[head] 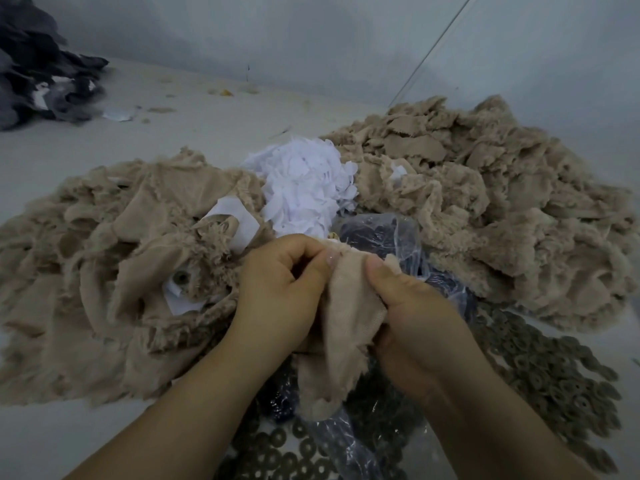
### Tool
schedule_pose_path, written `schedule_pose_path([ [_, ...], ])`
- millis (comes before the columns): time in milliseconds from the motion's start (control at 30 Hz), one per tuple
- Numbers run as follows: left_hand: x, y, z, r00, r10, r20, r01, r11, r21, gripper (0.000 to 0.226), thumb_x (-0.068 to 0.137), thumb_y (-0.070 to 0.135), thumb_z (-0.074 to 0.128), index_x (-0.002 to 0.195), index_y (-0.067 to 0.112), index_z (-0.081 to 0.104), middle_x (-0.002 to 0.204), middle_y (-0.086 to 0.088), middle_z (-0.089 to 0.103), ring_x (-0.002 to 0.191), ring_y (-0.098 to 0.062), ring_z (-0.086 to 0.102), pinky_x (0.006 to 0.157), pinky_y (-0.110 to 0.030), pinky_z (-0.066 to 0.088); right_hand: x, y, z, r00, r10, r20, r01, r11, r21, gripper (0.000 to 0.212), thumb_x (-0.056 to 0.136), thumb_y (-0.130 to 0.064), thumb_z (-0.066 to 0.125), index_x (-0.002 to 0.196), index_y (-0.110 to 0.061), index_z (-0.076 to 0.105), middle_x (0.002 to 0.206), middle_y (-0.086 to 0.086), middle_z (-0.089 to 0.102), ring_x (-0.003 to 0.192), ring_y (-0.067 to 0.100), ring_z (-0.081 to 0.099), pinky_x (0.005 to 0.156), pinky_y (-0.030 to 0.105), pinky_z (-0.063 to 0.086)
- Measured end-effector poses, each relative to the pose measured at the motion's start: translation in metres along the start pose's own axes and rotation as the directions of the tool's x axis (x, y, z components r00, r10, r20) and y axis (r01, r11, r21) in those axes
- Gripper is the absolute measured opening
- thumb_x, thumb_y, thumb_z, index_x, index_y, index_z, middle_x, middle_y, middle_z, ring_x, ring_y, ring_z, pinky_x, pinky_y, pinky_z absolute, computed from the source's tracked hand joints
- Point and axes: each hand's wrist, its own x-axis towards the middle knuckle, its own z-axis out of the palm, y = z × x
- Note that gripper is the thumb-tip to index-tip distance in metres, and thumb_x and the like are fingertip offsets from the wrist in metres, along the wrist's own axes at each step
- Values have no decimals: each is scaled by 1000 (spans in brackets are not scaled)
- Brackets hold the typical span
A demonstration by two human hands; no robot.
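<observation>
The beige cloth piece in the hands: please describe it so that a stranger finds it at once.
Beige fluffy cloth lies in a big left heap and a big right heap. In the gap between them, the left hand and right hand pinch one beige cloth piece. Unlike its neighbours, it is lifted off the heaps, above a clear plastic bag.

The beige fabric piece (346,306) pinched between my left hand (277,289) and right hand (412,313) is soft, matt cloth with a fuzzy, frayed edge. The white scraps (304,185) look like thin paper, though blur leaves me unsure. The plastic bag (391,233) is clear and glossy. The rings (540,368) look dull and matt.
</observation>
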Motion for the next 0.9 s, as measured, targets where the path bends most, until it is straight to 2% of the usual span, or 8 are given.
schedule_pose_path([
  [100, 0, 0, 2, 999, -48, 19, 50, 996, -79, 23, 93, 12, 66, 70, 16, 69, 58, 4, 64, 55, -5, 57, 52, -22, 48, -1, 1, 2, 1000, 2, 18, -2, 1000, -10, 47, 83, -38, 60, 115, -4, 69, 107, 16, 74, 100, 29, 72, 88, 43, 59],
  [200, 0, 0, 2, 999, -43, 8, 44, 994, -100, 23, 94, 14, 64, 71, 10, 68, 61, -6, 64, 55, -10, 55, 52, -26, 48, -4, 1, 5, 997, 18, 73, -19, 1000, 17, 46, 75, -31, 67, 113, -4, 70, 105, 17, 75, 94, 29, 73, 77, 37, 62],
  [267, 0, 0, 2, 999, -52, 10, 53, 992, -117, 26, 95, 14, 61, 70, 10, 65, 59, -5, 62, 53, -8, 54, 51, -23, 47, -4, 2, 6, 994, 60, 94, -67, 995, 72, 41, 78, -25, 67, 113, -4, 70, 106, 18, 74, 94, 30, 73, 76, 39, 62],
  [367, -1, 0, 2, 998, -26, 51, 32, 991, -132, 27, 96, 20, 62, 70, 13, 63, 55, 4, 56, 53, -4, 50, 51, -19, 44, -3, 3, 7, 988, 109, 111, -122, 984, 127, 37, 86, -20, 63, 118, -3, 68, 113, 21, 72, 106, 37, 69, 94, 52, 54],
  [467, -3, -1, 2, 997, 17, 78, -8, 994, -113, 23, 87, 24, 64, 67, 13, 61, 56, 6, 54, 54, -5, 48, 51, -21, 42, -5, 3, 8, 987, 114, 114, -130, 980, 148, 33, 92, -18, 59, 120, -2, 66, 115, 22, 70, 110, 39, 67, 101, 58, 48],
  [600, -4, -2, 2, 997, -6, 79, 20, 983, -182, 30, 90, 17, 61, 60, 16, 59, 52, 11, 50, 51, -2, 45, 49, -17, 40, -6, 2, 10, 978, 159, 134, -179, 972, 153, 38, 86, -18, 60, 120, -4, 67, 115, 22, 71, 111, 38, 66, 102, 56, 47],
  [733, -4, -3, 3, 997, -27, 77, 42, 978, -205, 39, 94, 10, 60, 58, 24, 59, 49, 12, 48, 49, -3, 43, 48, -18, 38, -6, 1, 8, 969, 202, 145, -222, 965, 140, 30, 97, -12, 51, 120, -1, 66, 114, 22, 71, 113, 38, 65, 102, 53, 48],
  [900, -3, -4, 2, 998, 31, 58, -21, 984, -175, 33, 91, 13, 60, 59, 18, 58, 53, 12, 51, 52, 0, 45, 49, -14, 39, -6, 1, 7, 961, 240, 141, -257, 959, 119, 32, 100, -11, 45, 124, -1, 63, 117, 22, 69, 116, 40, 63, 105, 56, 44],
])
